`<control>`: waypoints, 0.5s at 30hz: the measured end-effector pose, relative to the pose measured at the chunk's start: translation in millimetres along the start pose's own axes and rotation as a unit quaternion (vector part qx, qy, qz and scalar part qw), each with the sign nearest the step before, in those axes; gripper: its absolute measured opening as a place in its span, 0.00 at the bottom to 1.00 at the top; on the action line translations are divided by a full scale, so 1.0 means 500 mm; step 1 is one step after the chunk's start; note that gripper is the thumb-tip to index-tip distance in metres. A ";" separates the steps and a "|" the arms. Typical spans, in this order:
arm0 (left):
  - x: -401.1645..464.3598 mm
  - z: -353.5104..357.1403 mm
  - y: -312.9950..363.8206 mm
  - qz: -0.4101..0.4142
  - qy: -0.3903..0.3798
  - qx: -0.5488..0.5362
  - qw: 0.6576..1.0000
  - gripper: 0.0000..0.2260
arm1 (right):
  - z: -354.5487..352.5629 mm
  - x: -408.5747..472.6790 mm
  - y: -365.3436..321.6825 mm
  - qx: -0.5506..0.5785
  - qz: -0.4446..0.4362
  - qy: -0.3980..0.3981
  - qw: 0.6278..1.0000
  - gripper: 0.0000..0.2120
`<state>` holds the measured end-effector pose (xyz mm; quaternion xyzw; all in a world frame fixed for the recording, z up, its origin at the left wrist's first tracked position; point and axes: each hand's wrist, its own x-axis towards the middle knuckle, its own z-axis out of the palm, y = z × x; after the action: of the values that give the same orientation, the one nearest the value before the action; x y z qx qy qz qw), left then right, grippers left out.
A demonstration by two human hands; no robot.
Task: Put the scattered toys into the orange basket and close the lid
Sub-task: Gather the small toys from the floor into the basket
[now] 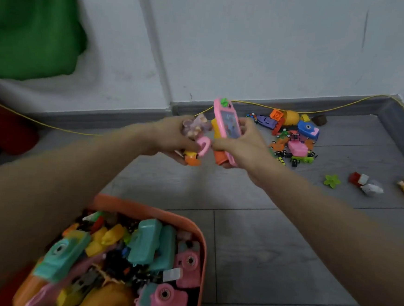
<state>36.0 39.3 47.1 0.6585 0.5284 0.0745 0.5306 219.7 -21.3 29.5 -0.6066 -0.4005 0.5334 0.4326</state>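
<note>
Two hands are raised side by side above the floor: the left hand (173, 138) grips a blurred bundle of small toys (196, 134), the right hand (241, 147) clasps one pink toy phone (226, 125) with an orange piece beneath. The orange basket (196, 227), cut off by the lower frame edge, holds two pink cameras and three teal ones among indistinct pieces. One pile of scattered toys (291, 138) lies by the wall.

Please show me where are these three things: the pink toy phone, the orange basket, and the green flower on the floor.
pink toy phone (228, 124): head view, on its screen.
orange basket (143, 208): head view, on its far rim.
green flower (332, 181): head view, on its centre.
</note>
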 end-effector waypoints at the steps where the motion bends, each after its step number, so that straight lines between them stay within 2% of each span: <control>1: -0.036 -0.028 0.015 0.011 -0.006 0.000 1.000 0.16 | 0.018 -0.016 -0.029 0.008 -0.027 -0.010 1.000 0.30; 3: -0.131 -0.100 0.021 0.017 -0.021 0.006 1.000 0.14 | 0.073 -0.061 -0.084 0.012 -0.077 -0.061 0.995 0.30; 6: -0.247 -0.184 0.011 -0.025 -0.075 0.020 0.997 0.10 | 0.118 -0.135 -0.132 -0.010 -0.113 -0.163 0.980 0.30; 8: -0.312 -0.220 -0.003 -0.076 -0.128 0.047 0.988 0.08 | 0.143 -0.184 -0.147 -0.084 -0.129 -0.224 0.962 0.29; 10: -0.359 -0.230 -0.019 -0.152 -0.161 0.074 0.972 0.11 | 0.166 -0.228 -0.152 -0.195 -0.132 -0.282 0.930 0.31; 12: -0.390 -0.224 -0.042 -0.218 -0.178 0.120 0.952 0.18 | 0.187 -0.263 -0.144 -0.320 -0.120 -0.361 0.868 0.37; 15: -0.392 -0.208 -0.063 -0.275 -0.182 0.236 0.914 0.25 | 0.203 -0.292 -0.119 -0.518 -0.137 -0.423 0.730 0.48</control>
<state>-136.3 -51.9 157.7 0.5957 0.5850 -0.3221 0.4463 101.5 -131.5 124.2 -0.3869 -0.8350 0.3794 -0.0951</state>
